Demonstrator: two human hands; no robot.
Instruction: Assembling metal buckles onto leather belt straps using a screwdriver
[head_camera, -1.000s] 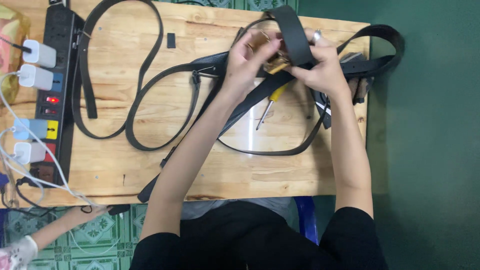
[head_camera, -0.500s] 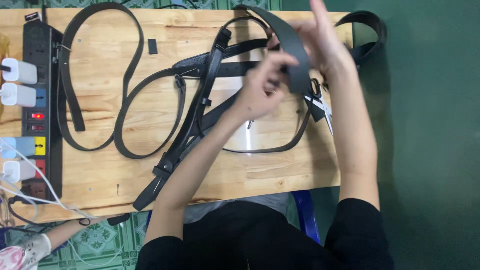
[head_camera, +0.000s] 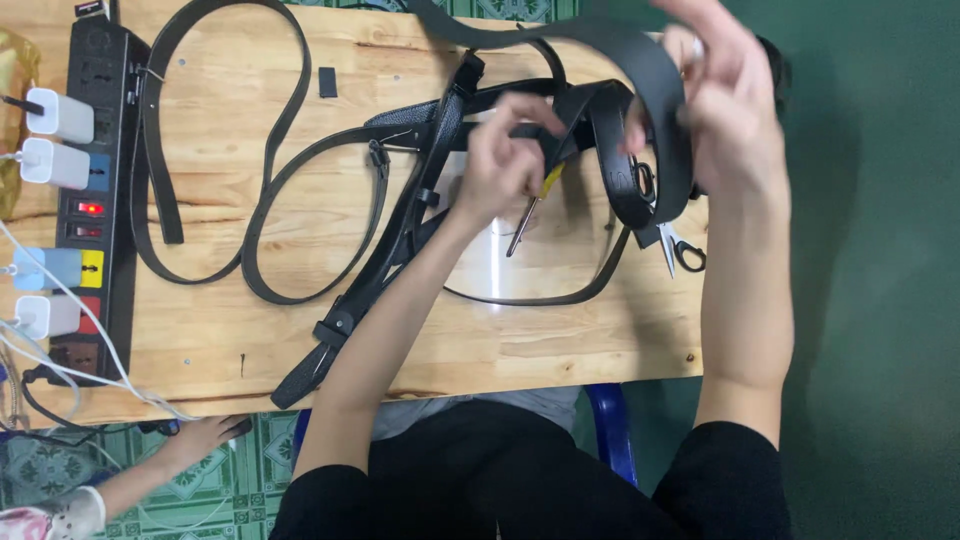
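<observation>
Nearest you, another person's hand (head_camera: 205, 437) rests at the wooden table (head_camera: 560, 340) edge; ignore it. Your left hand (head_camera: 500, 170) is closed around a yellow-handled screwdriver (head_camera: 532, 203), tip pointing down toward the tabletop. Your right hand (head_camera: 725, 110) pinches the wide black leather belt (head_camera: 640, 90), lifted and looped over the far side of the table; its image is blurred. Keep the belt taut and flat before bringing the tip in, and press against the wood, not your palm. Small scissors (head_camera: 678, 248) lie just beside the loop. Far left: black power strip (head_camera: 92, 190) with white chargers (head_camera: 58, 115).
</observation>
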